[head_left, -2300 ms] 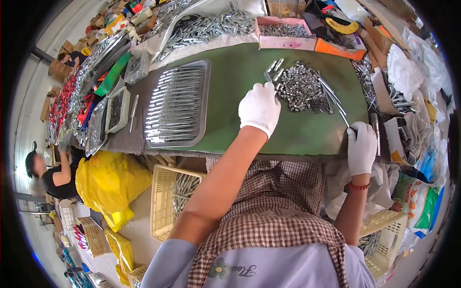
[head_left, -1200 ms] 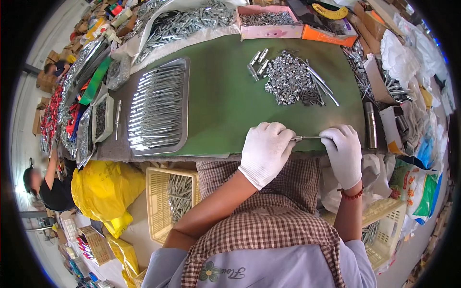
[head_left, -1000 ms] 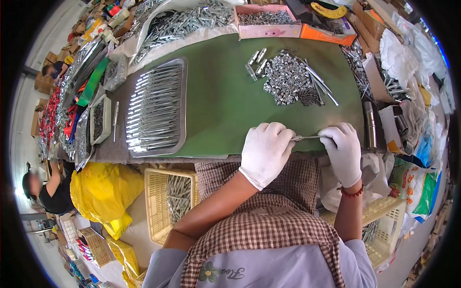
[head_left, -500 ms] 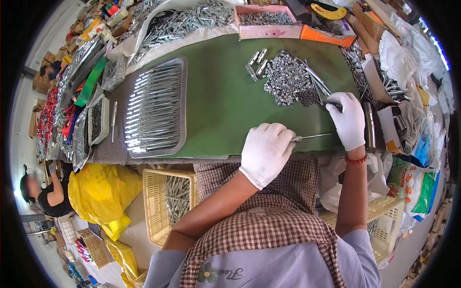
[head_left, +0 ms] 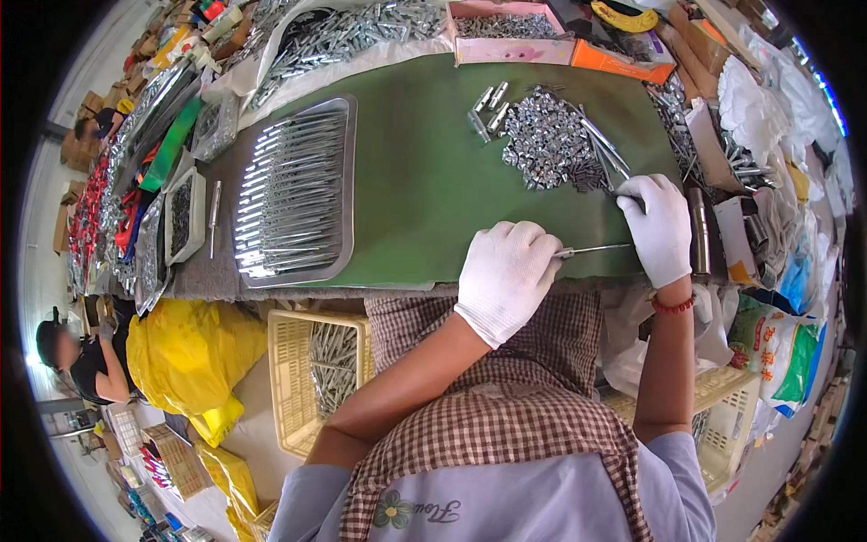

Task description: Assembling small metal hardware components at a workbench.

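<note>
My left hand [head_left: 510,280], in a white knit glove, is closed around the thick end of a slender metal rod [head_left: 596,248]. The rod's thin end points right across the green work mat [head_left: 406,181]. Beside it, my right hand [head_left: 659,230], gloved likewise, has its fingers bent together at the lower end of some thin metal pins [head_left: 607,149]; what lies between the fingertips is hidden. Left of the pins spreads a pile of small shiny metal nuts [head_left: 546,140]. Several short metal tubes [head_left: 489,110] lie at the pile's left side.
A grey tray [head_left: 348,190] of rows of metal rods stands at left. A pink box [head_left: 510,45] of small parts and an orange box [head_left: 623,59] line the far edge. One thick metal cylinder [head_left: 698,230] stands right of my right hand. A yellow crate [head_left: 293,379] sits below the table.
The bench and its contents sit slightly higher in the picture. Both hands keep nearly the same places and grips, and the rod still sticks out of my left hand.
</note>
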A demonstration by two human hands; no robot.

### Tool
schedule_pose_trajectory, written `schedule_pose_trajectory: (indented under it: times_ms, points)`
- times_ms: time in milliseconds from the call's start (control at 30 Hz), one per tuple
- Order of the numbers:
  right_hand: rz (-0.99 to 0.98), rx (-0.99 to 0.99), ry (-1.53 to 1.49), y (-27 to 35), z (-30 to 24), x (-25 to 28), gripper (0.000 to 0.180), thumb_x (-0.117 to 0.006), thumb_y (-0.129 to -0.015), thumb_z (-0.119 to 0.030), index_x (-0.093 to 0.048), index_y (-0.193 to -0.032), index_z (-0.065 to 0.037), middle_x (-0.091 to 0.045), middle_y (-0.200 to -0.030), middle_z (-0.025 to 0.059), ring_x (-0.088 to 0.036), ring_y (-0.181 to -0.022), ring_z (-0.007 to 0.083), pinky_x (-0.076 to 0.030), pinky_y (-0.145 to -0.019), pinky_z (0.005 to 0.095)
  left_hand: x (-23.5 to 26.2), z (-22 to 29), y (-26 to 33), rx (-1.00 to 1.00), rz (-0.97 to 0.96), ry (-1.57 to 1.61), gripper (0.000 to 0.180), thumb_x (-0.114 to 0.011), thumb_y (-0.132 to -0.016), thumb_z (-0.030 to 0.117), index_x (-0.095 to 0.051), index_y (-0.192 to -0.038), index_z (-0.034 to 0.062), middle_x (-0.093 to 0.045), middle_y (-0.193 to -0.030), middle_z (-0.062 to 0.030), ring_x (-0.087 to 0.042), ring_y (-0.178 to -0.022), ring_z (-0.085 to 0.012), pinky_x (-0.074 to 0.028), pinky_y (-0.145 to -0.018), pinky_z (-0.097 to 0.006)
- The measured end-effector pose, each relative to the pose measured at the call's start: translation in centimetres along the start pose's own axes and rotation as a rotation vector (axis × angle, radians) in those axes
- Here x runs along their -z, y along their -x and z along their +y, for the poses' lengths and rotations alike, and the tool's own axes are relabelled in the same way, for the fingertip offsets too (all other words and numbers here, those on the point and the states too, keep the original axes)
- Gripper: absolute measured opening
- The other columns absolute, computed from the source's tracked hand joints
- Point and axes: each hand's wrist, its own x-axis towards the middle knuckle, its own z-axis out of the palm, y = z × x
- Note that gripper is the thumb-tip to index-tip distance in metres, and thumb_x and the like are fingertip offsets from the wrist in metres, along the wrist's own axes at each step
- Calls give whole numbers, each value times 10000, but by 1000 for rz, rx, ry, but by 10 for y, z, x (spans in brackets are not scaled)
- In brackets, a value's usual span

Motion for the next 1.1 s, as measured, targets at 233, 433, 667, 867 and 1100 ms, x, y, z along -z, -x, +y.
schedule_pose_trajectory:
  times_ms: [233, 433, 667, 867, 1100]
  points:
    - [-10, 64, 52, -1, 0, -5, 36, -719, -824, -112, -697, -844, -92, -673, -878, 89, -639, -867, 334, -495, -775, 459, -1, 0, 0, 3, 3, 8, 132, -750, -795, 159, -701, -914, 129, -651, -914, -37, -637, -855, -287, -488, -759, -437]
    - [42, 39, 22, 6, 2, -7, 41, -719, -827, -123, -692, -841, -95, -671, -875, 82, -630, -869, 331, -485, -781, 452, -1, -1, 0, -11, 14, -9, 140, -756, -794, 165, -701, -917, 129, -653, -914, -36, -637, -843, -289, -492, -745, -438]
    - [75, 42, 17, 13, 0, -6, 46, -716, -829, -122, -687, -831, -87, -669, -870, 82, -628, -879, 324, -477, -784, 444, -1, -1, 0, -4, 0, 2, 137, -756, -795, 169, -704, -914, 127, -655, -912, -40, -635, -844, -294, -492, -743, -437]
    - [78, 1, -17, 15, -5, 0, 43, -710, -833, -122, -686, -833, -86, -669, -872, 83, -631, -878, 323, -478, -782, 446, -2, -1, 0, -5, 1, -5, 142, -758, -794, 173, -708, -919, 128, -655, -916, -39, -635, -852, -292, -489, -746, -438]
    - [-10, 45, 73, 14, 0, 1, 36, -691, -852, -118, -674, -863, -88, -664, -899, 93, -622, -886, 323, -473, -787, 451, -2, -1, 0, -4, 0, 2, 135, -757, -795, 177, -704, -909, 129, -653, -926, -36, -636, -868, -289, -488, -755, -434]
